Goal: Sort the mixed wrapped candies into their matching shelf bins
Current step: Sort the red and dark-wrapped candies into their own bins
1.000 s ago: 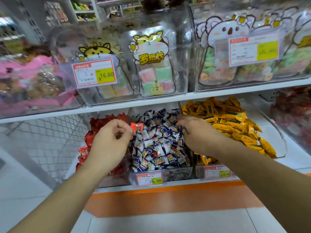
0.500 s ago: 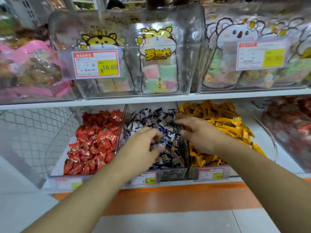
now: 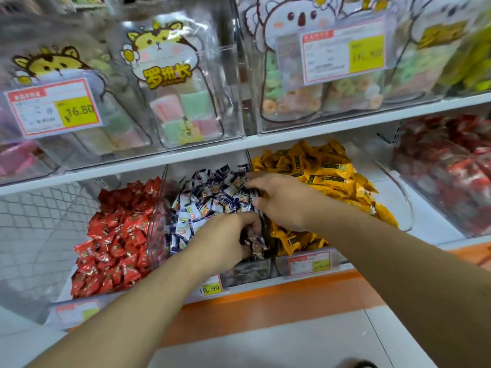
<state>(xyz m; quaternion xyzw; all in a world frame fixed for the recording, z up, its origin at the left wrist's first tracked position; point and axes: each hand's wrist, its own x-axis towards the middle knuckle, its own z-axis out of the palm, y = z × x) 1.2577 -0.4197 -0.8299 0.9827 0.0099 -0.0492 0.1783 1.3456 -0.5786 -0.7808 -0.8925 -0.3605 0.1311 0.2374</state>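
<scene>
both hands are in the middle bin (image 3: pixel 240 274), the clear one heaped with blue-and-white wrapped candies (image 3: pixel 212 197). the left hand (image 3: pixel 225 241) lies low at the near end of the heap, its fingers (image 3: pixel 249 221) curled down into the wrappers at the bin's right wall — a few dark wrappers show just under the fingertips, but whether they are actually pinched i cannot tell. the right hand (image 3: pixel 281 199) reaches in from the right, over the wall, its fingers (image 3: pixel 255 179) loosely spread and resting on the far part of the heap (nothing visibly held).

left of the left hand's knuckles, beyond a clear divider, sits the bin of red wrapped candies (image 3: pixel 114 243). right of the right hand, partly under its wrist, lies the heap of yellow wrapped candies (image 3: pixel 326 176). just below the left wrist a price tag (image 3: pixel 211 288) reads 18.90 or thereabouts — blurred. above the fingers, on the upper shelf (image 3: pixel 186 152), stand clear bins of pastel sweets in cartoon-animal bags (image 3: pixel 170 83), with a 16.80 label (image 3: pixel 53 106) to the far left.
</scene>
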